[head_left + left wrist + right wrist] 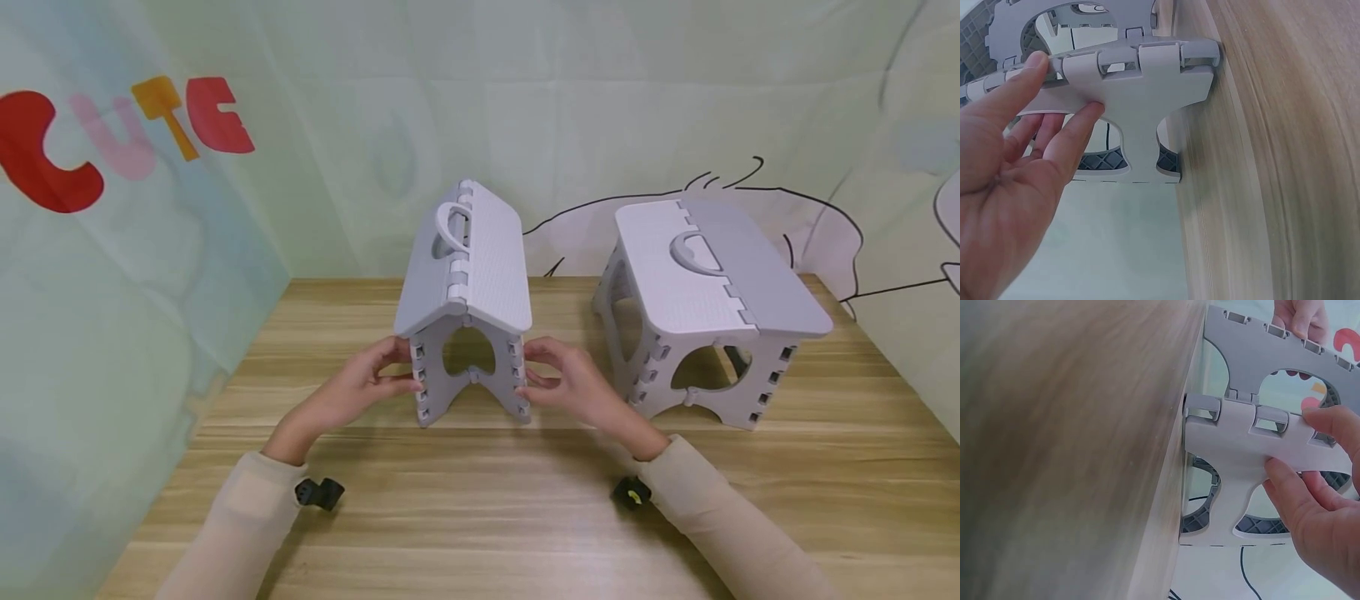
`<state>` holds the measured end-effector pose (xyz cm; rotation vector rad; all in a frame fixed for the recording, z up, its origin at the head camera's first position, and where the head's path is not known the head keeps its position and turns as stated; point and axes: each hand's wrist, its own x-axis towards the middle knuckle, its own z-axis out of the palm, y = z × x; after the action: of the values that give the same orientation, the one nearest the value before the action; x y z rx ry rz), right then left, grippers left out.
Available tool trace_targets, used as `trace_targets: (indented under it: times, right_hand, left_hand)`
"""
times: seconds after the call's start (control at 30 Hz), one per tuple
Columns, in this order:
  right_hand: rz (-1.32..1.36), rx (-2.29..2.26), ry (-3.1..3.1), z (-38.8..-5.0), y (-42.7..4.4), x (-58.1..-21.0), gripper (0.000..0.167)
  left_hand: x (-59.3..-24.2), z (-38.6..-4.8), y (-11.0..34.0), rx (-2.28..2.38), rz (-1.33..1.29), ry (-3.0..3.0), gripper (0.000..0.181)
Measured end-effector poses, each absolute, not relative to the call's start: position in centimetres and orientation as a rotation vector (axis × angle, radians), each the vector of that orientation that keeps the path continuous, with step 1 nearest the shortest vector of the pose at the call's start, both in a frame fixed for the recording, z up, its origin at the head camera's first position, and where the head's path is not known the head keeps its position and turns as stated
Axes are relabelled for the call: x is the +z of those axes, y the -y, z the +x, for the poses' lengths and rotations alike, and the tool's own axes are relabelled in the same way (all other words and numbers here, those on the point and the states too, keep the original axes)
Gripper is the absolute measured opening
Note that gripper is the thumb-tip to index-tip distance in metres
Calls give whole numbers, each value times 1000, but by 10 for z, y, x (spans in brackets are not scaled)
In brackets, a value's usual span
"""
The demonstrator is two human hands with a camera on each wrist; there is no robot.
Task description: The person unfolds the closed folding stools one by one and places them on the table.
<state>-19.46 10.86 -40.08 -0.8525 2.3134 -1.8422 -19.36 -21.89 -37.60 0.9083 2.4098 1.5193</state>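
A grey and white plastic folding stool [498, 258] stands partly folded on the table, its two top halves sloping down from a raised middle hinge like a roof. My left hand [348, 396] grips the hinged front edge of its left leg panel [1141, 94], thumb on the hinge knuckles and fingers against the outer side. Mirroring it, my right hand [577, 387] pinches the front edge of the right leg panel [1235, 444], with some fingertips reaching in at the side opening. A loop handle [452, 227] sticks up from the stool's ridge.
To the right stands a second folding stool [697, 292], fully unfolded with a flat top. Both stools rest on a wood-grain table [480, 508]. Behind and to the left hangs a printed cloth backdrop [337, 108] with coloured letters. A small black device sits at each wrist.
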Motion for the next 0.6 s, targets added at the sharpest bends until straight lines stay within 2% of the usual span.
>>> trace_targets:
  times: [0.6]
  right_hand:
    - [-861,-1834,-2301,-194,-110,-399,47]
  left_hand:
    - [-377,-194,227,1525,892,-2411,48]
